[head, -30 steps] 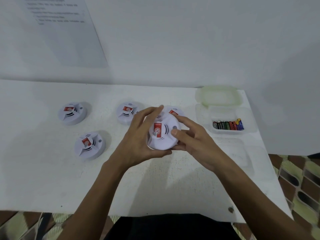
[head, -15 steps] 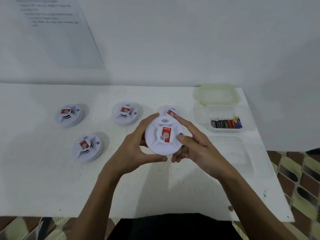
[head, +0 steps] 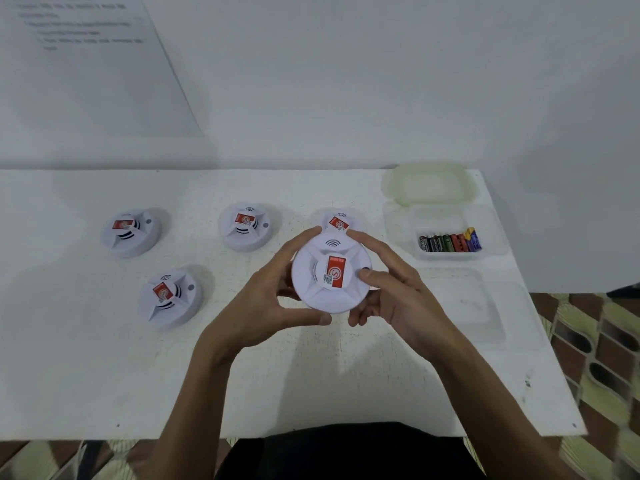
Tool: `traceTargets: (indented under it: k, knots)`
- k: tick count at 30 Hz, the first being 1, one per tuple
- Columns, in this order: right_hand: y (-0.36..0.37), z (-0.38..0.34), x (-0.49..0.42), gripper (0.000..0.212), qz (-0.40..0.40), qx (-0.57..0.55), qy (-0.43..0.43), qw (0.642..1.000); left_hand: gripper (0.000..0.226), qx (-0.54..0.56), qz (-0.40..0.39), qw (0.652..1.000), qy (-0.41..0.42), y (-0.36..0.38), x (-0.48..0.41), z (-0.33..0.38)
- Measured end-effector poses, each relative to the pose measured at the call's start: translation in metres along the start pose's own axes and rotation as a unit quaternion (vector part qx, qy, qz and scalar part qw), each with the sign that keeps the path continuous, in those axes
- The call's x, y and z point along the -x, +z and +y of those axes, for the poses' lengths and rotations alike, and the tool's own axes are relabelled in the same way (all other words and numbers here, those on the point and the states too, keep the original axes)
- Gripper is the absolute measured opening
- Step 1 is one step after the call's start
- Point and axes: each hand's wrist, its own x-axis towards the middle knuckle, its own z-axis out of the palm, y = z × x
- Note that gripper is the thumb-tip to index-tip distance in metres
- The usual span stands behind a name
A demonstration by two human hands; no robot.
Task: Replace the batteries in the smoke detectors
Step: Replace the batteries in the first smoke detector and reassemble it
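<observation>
Both hands, left (head: 266, 299) and right (head: 398, 292), clamp their fingers round one detector (head: 330, 275) above the surface (head: 104, 375) (probably to twist it open); batteries (head: 450, 241) wait nearby.

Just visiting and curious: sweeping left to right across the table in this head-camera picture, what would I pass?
Far-left smoke detector → nearer-left smoke detector → middle smoke detector → left hand → held smoke detector → right hand → batteries in their clear tub.

Smoke detector (head: 331, 273) now squarely face-up.
</observation>
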Motion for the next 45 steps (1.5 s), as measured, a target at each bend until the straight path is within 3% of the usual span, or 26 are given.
traceTargets:
  k: [36, 38, 42, 45]
  knots:
    - [0.004, 0.002, -0.003, 0.049, -0.005, 0.029, 0.004, 1.000, 0.092, -0.005, 0.004, 1.000, -0.002, -0.004, -0.001, -0.009]
    - [0.002, -0.003, 0.000, 0.054, -0.017, 0.062, 0.006, 0.998, 0.093, -0.004, 0.004, 1.000, 0.001, -0.005, 0.000, -0.009]
    - [-0.002, -0.009, 0.002, 0.090, -0.056, 0.141, 0.013, 0.988, 0.095, 0.003, 0.002, 1.000, -0.001, -0.006, 0.000, -0.007]
    - [0.000, -0.008, 0.000, 0.098, -0.068, 0.166, 0.009, 0.984, 0.095, -0.002, 0.000, 1.000, -0.003, -0.006, 0.000, -0.007]
